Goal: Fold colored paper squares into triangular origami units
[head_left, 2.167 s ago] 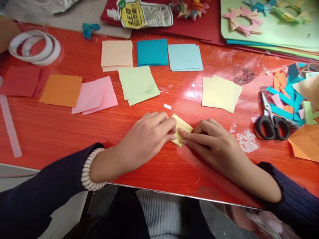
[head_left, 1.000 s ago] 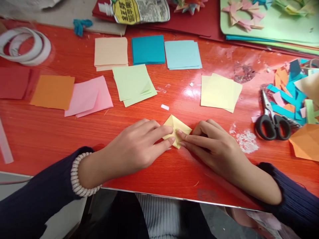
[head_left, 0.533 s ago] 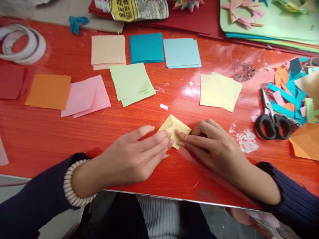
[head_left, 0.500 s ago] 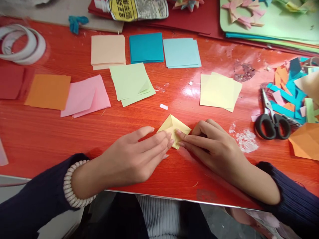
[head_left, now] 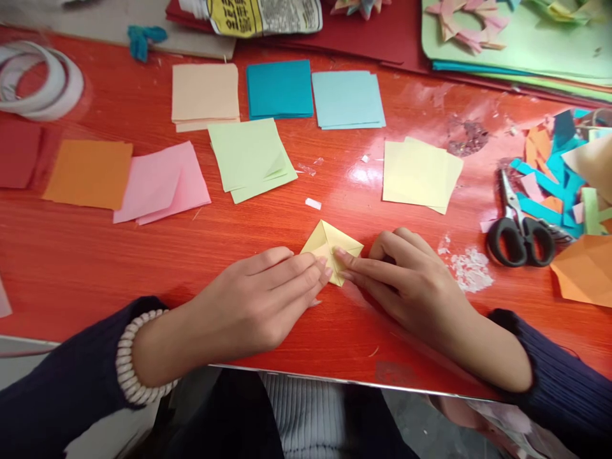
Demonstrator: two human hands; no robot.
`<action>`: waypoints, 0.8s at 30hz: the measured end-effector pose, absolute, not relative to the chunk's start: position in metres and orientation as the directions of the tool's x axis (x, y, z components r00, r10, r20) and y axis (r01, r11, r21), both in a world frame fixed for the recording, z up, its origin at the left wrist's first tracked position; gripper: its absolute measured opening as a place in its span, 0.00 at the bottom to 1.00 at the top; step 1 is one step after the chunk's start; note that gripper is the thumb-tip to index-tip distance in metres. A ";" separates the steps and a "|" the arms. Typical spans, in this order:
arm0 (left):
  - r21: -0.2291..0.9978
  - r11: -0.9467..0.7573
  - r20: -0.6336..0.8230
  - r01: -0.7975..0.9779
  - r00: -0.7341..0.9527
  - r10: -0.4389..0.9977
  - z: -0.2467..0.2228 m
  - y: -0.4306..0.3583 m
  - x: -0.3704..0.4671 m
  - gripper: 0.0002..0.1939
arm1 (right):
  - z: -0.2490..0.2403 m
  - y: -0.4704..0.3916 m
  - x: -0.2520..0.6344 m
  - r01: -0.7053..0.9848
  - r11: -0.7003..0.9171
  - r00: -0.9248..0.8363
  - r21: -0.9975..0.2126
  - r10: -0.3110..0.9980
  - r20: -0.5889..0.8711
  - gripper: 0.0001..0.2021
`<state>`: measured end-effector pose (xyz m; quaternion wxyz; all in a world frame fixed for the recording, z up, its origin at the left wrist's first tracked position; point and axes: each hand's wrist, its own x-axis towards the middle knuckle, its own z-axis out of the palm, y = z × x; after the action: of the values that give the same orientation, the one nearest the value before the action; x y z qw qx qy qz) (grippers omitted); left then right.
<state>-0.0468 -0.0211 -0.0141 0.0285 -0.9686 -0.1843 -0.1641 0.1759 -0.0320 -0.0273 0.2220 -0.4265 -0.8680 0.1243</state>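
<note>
A small piece of pale yellow origami paper (head_left: pixel 327 238), folded into a diamond with creases meeting near its middle, lies on the red table near its front edge. From the left, my left hand (head_left: pixel 261 296) holds the paper with its fingers close together, the tips covering the left corner and part of the centre. My right hand (head_left: pixel 406 274) pins it from the other side, two fingers pressed on the right half and the rest curled. The fingers hide the lower left of the paper. Beyond it sits a stack of pale yellow squares (head_left: pixel 415 173).
Black-handled scissors (head_left: pixel 519 236) lie at right beside paper scraps (head_left: pixel 549 182) and orange paper (head_left: pixel 583 271). Across the table are green squares (head_left: pixel 251 153), pink squares (head_left: pixel 155 182), orange squares (head_left: pixel 90 172) and blue squares (head_left: pixel 280 89). Tape rolls (head_left: pixel 57 89) lie far left, a tube (head_left: pixel 268 16) at the back.
My left index finger has come down closer to the other fingers. The paper has shifted very slightly left in view; my right hand keeps nearly the same pose.
</note>
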 end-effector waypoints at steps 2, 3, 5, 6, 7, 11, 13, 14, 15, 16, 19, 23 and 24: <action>0.006 -0.932 0.336 0.362 0.878 0.343 -0.014 -0.021 -0.047 0.14 | -0.027 -0.032 0.176 0.685 0.609 -0.539 -0.400 0.793 0.284 0.10; 0.003 -0.933 0.338 0.359 0.878 0.339 -0.014 -0.021 -0.047 0.14 | -0.027 -0.032 0.176 0.686 0.610 -0.538 -0.398 0.792 0.287 0.10; -0.008 -0.934 0.338 0.356 0.880 0.333 -0.013 -0.021 -0.048 0.13 | -0.027 -0.032 0.176 0.687 0.611 -0.537 -0.394 0.792 0.292 0.10; -0.013 -0.934 0.333 0.356 0.883 0.332 -0.013 -0.021 -0.048 0.13 | -0.027 -0.032 0.176 0.688 0.611 -0.536 -0.391 0.792 0.293 0.10; -0.018 -0.934 0.329 0.357 0.884 0.332 -0.012 -0.022 -0.048 0.13 | -0.027 -0.032 0.176 0.689 0.611 -0.537 -0.389 0.791 0.293 0.10; -0.034 -0.933 0.307 0.359 0.892 0.333 -0.013 -0.023 -0.050 0.16 | -0.028 -0.033 0.176 0.698 0.607 -0.533 -0.379 0.795 0.291 0.10; -0.028 -0.932 0.302 0.362 0.892 0.337 -0.014 -0.023 -0.051 0.17 | -0.028 -0.033 0.176 0.704 0.605 -0.530 -0.371 0.796 0.291 0.10; -0.021 -0.931 0.301 0.363 0.891 0.341 -0.014 -0.023 -0.051 0.17 | -0.028 -0.033 0.176 0.706 0.605 -0.530 -0.368 0.796 0.292 0.10; -0.014 -0.932 0.300 0.363 0.890 0.343 -0.014 -0.023 -0.051 0.17 | -0.028 -0.033 0.176 0.707 0.605 -0.531 -0.365 0.796 0.292 0.10; -0.011 -0.931 0.298 0.364 0.890 0.345 -0.013 -0.023 -0.051 0.17 | -0.027 -0.033 0.176 0.709 0.605 -0.530 -0.362 0.796 0.293 0.10; -0.017 -0.929 0.289 0.370 0.891 0.350 -0.013 -0.024 -0.051 0.17 | -0.027 -0.033 0.175 0.713 0.604 -0.527 -0.355 0.796 0.297 0.10; -0.009 -0.921 0.273 0.390 0.887 0.373 -0.011 -0.027 -0.050 0.17 | -0.027 -0.033 0.175 0.716 0.605 -0.529 -0.349 0.796 0.295 0.10; -0.004 -0.918 0.269 0.397 0.884 0.381 -0.010 -0.028 -0.049 0.17 | -0.027 -0.033 0.175 0.716 0.605 -0.530 -0.349 0.796 0.294 0.10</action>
<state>-0.0493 -0.0278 -0.0104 0.0295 -0.9702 -0.2005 -0.1327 0.1753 -0.0329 -0.0268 0.2153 -0.4346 -0.8695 0.0931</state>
